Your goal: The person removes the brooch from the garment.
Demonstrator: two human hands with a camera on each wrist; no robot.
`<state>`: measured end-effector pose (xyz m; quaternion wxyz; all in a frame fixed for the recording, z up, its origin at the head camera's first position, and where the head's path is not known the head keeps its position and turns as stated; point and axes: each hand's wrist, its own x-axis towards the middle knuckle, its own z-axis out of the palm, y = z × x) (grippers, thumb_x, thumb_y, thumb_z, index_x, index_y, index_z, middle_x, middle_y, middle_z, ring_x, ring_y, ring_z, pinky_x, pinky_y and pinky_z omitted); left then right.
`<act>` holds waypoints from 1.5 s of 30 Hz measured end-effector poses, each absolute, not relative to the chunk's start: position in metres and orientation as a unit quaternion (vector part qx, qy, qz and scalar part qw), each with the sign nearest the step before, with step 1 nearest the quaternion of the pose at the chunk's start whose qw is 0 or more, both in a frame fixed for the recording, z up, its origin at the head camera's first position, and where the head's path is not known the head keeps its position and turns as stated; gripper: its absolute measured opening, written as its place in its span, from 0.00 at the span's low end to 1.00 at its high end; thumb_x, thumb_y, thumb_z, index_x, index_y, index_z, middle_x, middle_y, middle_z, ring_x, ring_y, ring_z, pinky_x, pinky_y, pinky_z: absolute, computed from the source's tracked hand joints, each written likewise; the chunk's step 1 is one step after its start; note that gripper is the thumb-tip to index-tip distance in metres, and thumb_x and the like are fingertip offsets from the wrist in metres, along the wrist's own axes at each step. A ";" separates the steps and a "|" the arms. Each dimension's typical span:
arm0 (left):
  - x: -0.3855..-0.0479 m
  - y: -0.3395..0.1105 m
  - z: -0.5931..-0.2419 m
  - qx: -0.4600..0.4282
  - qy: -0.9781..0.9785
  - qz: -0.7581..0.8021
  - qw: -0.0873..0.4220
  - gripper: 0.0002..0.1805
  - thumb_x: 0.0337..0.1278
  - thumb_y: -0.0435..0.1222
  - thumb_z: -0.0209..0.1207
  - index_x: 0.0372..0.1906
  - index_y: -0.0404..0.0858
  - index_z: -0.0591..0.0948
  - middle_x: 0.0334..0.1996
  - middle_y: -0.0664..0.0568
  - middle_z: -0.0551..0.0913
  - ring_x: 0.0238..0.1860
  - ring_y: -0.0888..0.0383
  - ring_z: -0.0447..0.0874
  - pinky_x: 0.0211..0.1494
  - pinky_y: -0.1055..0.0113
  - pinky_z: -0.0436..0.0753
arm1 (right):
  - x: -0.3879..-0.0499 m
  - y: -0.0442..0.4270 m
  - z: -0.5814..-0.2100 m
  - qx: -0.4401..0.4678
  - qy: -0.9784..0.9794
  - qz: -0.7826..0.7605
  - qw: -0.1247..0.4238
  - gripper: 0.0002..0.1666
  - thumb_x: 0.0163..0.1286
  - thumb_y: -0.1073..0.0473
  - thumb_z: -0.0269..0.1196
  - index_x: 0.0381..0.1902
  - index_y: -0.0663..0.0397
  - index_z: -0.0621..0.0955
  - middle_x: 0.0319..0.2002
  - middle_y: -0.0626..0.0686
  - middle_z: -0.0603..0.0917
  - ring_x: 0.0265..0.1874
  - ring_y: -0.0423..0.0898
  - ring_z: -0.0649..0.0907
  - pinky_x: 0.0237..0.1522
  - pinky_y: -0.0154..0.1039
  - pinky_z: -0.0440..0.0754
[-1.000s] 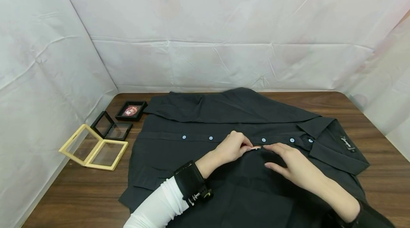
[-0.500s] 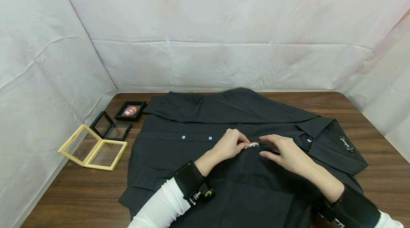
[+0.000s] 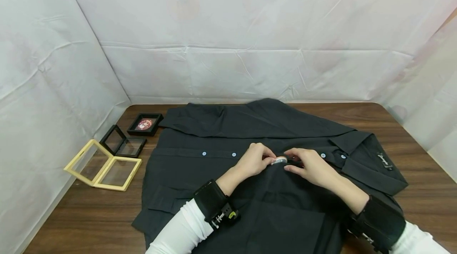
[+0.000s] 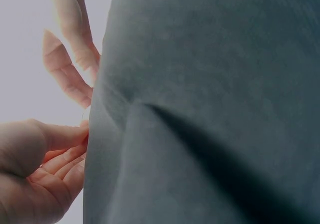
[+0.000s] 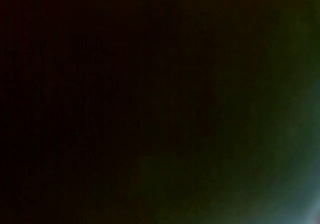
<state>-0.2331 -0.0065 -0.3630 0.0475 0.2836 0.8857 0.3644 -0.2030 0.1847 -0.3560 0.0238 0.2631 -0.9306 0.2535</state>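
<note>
In from the back edge of the desk (image 3: 82, 210), over a shirt (image 3: 275, 194), a badge (image 3: 279, 160) was pinched by the left hand (image 3: 251, 160), seemingly not yet fastened, while any grip by the right hand (image 3: 311, 166) could not be told.

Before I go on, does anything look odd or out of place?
Yes: the right wrist view is almost wholly dark, showing nothing clear of the right hand; I can't tell why. In the head view, nothing looks spilled or damaged: the black shirt lies spread on the table, beside an open yellow frame.
</note>
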 end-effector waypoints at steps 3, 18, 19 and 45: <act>-0.234 -0.007 -0.364 0.280 0.886 0.367 0.046 0.06 0.53 0.32 0.58 0.31 0.37 0.85 0.28 0.54 0.84 0.27 0.66 0.77 0.29 0.80 0.72 | -0.205 0.183 -0.358 0.262 -0.931 0.254 0.019 0.16 0.55 0.58 0.65 0.41 0.58 0.79 0.35 0.50 0.81 0.32 0.45 0.79 0.33 0.39 0.76; -0.234 -0.008 -0.365 0.259 0.886 0.382 0.050 0.05 0.52 0.31 0.58 0.30 0.36 0.85 0.28 0.53 0.84 0.26 0.66 0.78 0.29 0.79 0.73 | -0.212 0.177 -0.361 0.237 -0.926 0.293 -0.009 0.09 0.56 0.60 0.64 0.34 0.57 0.79 0.27 0.46 0.79 0.26 0.38 0.78 0.29 0.34 0.76; -0.234 -0.008 -0.365 0.258 0.885 0.384 0.050 0.05 0.52 0.31 0.58 0.30 0.36 0.85 0.28 0.53 0.84 0.26 0.66 0.78 0.29 0.79 0.73 | -0.212 0.177 -0.361 0.236 -0.926 0.294 -0.009 0.09 0.56 0.60 0.64 0.34 0.57 0.79 0.26 0.45 0.79 0.25 0.38 0.78 0.28 0.34 0.76; -0.237 -0.009 -0.368 0.254 0.880 0.397 0.048 0.05 0.51 0.30 0.59 0.29 0.36 0.85 0.26 0.54 0.84 0.24 0.68 0.77 0.27 0.79 0.72 | -0.216 0.172 -0.364 0.206 -0.936 0.286 0.003 0.06 0.53 0.62 0.66 0.28 0.55 0.77 0.22 0.45 0.77 0.21 0.37 0.76 0.25 0.32 0.74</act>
